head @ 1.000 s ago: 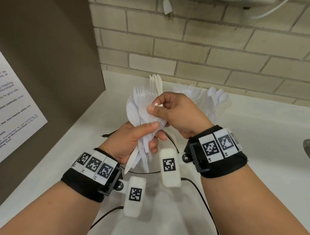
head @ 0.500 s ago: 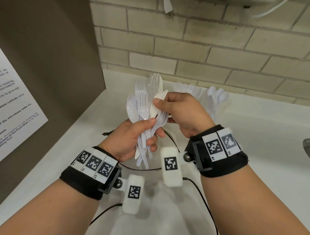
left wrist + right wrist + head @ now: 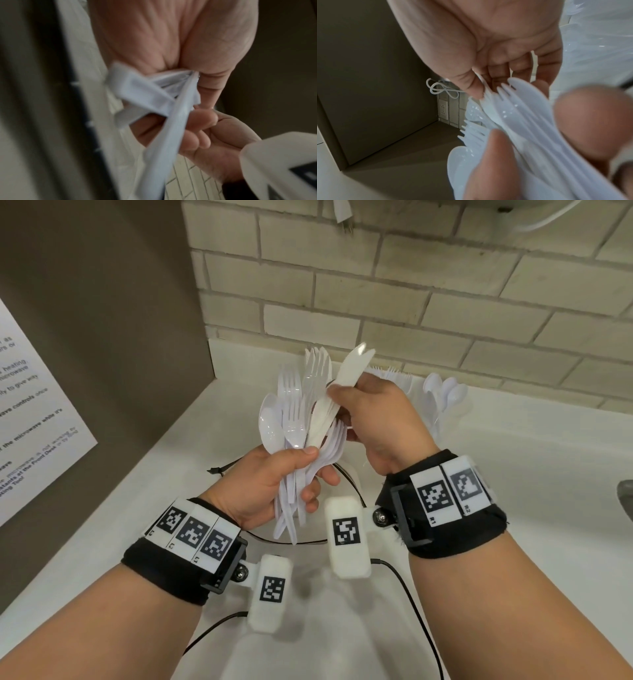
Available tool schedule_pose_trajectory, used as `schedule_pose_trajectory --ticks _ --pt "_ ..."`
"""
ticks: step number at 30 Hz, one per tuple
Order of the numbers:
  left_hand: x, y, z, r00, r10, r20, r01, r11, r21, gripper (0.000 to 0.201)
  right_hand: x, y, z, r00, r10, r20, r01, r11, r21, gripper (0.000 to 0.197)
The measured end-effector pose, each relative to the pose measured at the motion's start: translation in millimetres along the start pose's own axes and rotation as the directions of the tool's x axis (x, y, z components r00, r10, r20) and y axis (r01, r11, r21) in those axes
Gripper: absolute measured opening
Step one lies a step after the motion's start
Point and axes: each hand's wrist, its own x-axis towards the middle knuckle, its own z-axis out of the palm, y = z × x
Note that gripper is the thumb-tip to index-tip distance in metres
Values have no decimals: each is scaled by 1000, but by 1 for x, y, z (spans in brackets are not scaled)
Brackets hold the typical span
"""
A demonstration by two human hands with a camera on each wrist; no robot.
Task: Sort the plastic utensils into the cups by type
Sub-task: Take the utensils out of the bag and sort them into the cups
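Observation:
My left hand (image 3: 270, 477) grips a bundle of white plastic utensils (image 3: 291, 419), forks and spoons with heads up, above the counter. My right hand (image 3: 373, 419) pinches a white plastic knife (image 3: 352, 368) that stands tilted, its lower end still among the bundle's heads. Behind the hands stand clear cups, one with forks (image 3: 394, 374) and one with spoons (image 3: 443, 397), partly hidden by my right hand. The left wrist view shows the bundle's handles (image 3: 145, 97) fanned below my palm. In the right wrist view the fork tines (image 3: 505, 92) lie under my right fingers.
A brown panel (image 3: 102, 320) with a printed notice (image 3: 34, 422) closes off the left side. A brick wall (image 3: 411, 285) runs along the back of the white counter (image 3: 531, 474). Black cables (image 3: 411, 587) lie on the counter near me. A metal edge (image 3: 625, 498) shows at far right.
My right hand has drawn the knife upward and to the right, partly out of the bundle. My left hand has stayed in place, still holding the bundle.

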Motion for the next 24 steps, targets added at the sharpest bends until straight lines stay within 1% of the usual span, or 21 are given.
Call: schedule_pose_trajectory --ticks 2,4,6,7,9,10,13,15,18,20,23,24 --pt "1 -2 -2 1000 -15 14 15 1000 -7 42 -1 -3 -2 1000 -16 -26 17 999 39 19" --pt "3 -2 -3 1000 -19 13 19 1000 -15 47 -3 -5 -2 1000 -29 1 29 999 16 19" --pt "4 -1 -3 1000 -9 15 9 1000 -19 43 -6 -4 -1 996 -17 83 19 999 -30 17" --pt "4 -1 -3 1000 -4 20 5 1000 -22 39 -7 -4 0 993 1 120 2 1000 -26 16" --pt "4 -1 -3 1000 -10 22 10 1000 -21 36 -7 -2 -1 991 17 133 -19 1000 12 16" --pt "4 -1 -4 1000 -17 20 18 1000 -20 40 -5 -3 -1 994 9 110 -13 999 35 16" --pt "2 -4 -7 998 -46 39 48 998 -34 63 -1 -7 -5 1000 -16 20 13 989 145 18" --pt "2 -5 -9 996 -64 62 67 996 -58 66 1 -10 -8 1000 -23 -7 24 977 213 19" --pt "2 -6 -14 992 -90 94 97 992 -75 58 5 -15 -12 998 -53 -40 62 963 263 17" --pt "2 -6 -16 991 -99 90 105 992 -70 50 9 -20 -17 993 -80 -87 102 953 286 17" --pt "2 -7 -19 996 -89 4 89 994 -64 37 19 -28 -29 974 -140 -177 194 920 340 16" --pt "1 -7 -20 996 -82 -25 80 994 -74 37 23 -30 -32 960 -177 -216 243 909 338 14"
